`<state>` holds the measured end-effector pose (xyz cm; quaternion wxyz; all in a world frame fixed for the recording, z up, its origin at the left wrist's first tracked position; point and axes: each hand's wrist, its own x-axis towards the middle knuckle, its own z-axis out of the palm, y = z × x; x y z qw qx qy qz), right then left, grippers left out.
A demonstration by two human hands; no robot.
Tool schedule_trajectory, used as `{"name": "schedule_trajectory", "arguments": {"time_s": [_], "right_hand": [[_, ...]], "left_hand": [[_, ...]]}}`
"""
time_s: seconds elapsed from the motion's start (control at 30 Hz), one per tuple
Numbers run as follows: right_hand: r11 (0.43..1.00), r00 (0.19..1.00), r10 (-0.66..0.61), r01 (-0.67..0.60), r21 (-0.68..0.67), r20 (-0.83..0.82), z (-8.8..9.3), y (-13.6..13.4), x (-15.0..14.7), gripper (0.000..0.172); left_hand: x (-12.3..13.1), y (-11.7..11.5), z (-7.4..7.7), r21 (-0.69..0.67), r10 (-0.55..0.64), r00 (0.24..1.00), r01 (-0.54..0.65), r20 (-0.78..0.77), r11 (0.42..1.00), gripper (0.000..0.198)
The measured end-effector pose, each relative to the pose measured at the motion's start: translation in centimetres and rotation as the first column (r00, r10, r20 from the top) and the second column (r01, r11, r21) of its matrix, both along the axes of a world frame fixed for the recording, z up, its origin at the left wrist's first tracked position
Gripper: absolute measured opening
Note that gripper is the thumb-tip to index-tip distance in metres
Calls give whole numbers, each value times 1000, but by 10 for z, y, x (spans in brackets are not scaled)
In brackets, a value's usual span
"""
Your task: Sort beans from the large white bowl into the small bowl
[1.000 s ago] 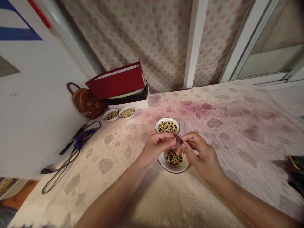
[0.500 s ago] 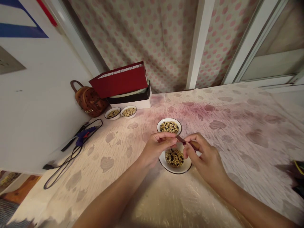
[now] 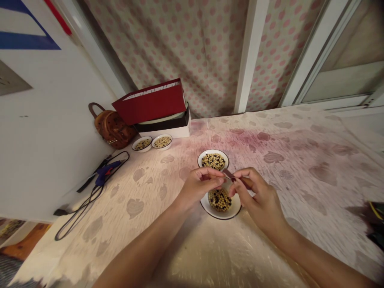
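A white bowl (image 3: pixel 234 210) of yellow and black beads sits on the table just under my hands. My left hand (image 3: pixel 199 186) is closed in a pinch above its left rim, holding something too small to name. My right hand (image 3: pixel 256 194) is closed on a thin dark stick (image 3: pixel 229 174) whose tip points toward my left fingertips. A second white bowl (image 3: pixel 213 153) of mixed beads stands right behind my hands.
Two small bowls of beads (image 3: pixel 152 142) stand at the back left before a white box with a red lid (image 3: pixel 156 105). A brown bag (image 3: pixel 111 126) leans on the wall. A blue glue gun with black cable (image 3: pixel 100 176) lies at the left. A dark object (image 3: pixel 373 222) lies at the right edge.
My hands have stayed together above the near bowl; the stick's tip has shifted only slightly toward my left fingers. The view has shifted a little.
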<state>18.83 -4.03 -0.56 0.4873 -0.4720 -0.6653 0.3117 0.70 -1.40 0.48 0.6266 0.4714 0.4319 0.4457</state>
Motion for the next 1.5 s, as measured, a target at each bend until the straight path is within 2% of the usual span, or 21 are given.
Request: {"name": "schedule_trajectory", "arguments": {"time_s": [0.13,0.2,0.3,0.37,0.43,0.53,0.6,0.77,0.83,0.9,1.0,1.03,1.07,1.13,1.23,1.33,1.5], "right_hand": [[998,997,-65,65,1,-30,2,1,2,12],[998,997,-69,68,-11,-48,1,3,2,13],[998,995,-62,61,-26,-74,-1,5,2,14],[998,995,-60,57,-38,-86,-3,6,2,14],[997,994,-59,55,-48,-93,-5,6,2,15],[997,994,-59,55,-49,-93,-5,6,2,16],[997,994,-59,55,-44,-93,-4,6,2,16],[997,993,-60,56,-47,-97,-4,7,3,16],[998,994,-57,52,-45,-97,-3,8,3,16],[998,994,-55,51,-39,-97,-1,7,3,16],[998,993,-56,53,-30,-106,1,6,2,14],[998,992,-56,53,-26,-110,2,6,2,13],[998,992,-53,51,-23,-112,2,5,1,12],[999,993,-39,37,-20,-115,2,4,1,11],[1000,993,-8,5,-20,-118,0,3,0,9],[1000,994,1,-2,-8,-106,-2,4,-1,8],[1000,998,18,-17,22,-52,-2,4,-1,7]], "left_hand": [[2,-3,-1,229,10,953,63,-304,971,5],[1,-1,-1,310,50,908,90,-416,946,7],[-5,14,1,429,179,831,78,-527,900,15],[-11,29,4,497,296,724,75,-623,865,13],[-16,44,7,495,338,613,101,-714,863,8],[-17,60,11,398,265,491,188,-830,898,4],[-14,66,11,361,228,457,229,-860,904,6],[-5,74,9,361,222,439,264,-871,895,14],[-4,76,8,371,228,456,253,-860,894,16],[-5,73,7,385,227,547,194,-806,902,15],[-7,59,7,329,155,834,34,-530,944,7],[-7,52,7,273,116,916,-8,-384,962,3],[-7,44,6,201,66,966,-15,-248,979,9],[-6,29,6,75,32,999,-29,-40,997,22],[-3,14,4,-47,45,990,-39,134,998,29],[-2,10,3,-82,49,977,-33,206,996,29],[-3,9,3,-74,35,971,-18,237,997,28]]}}
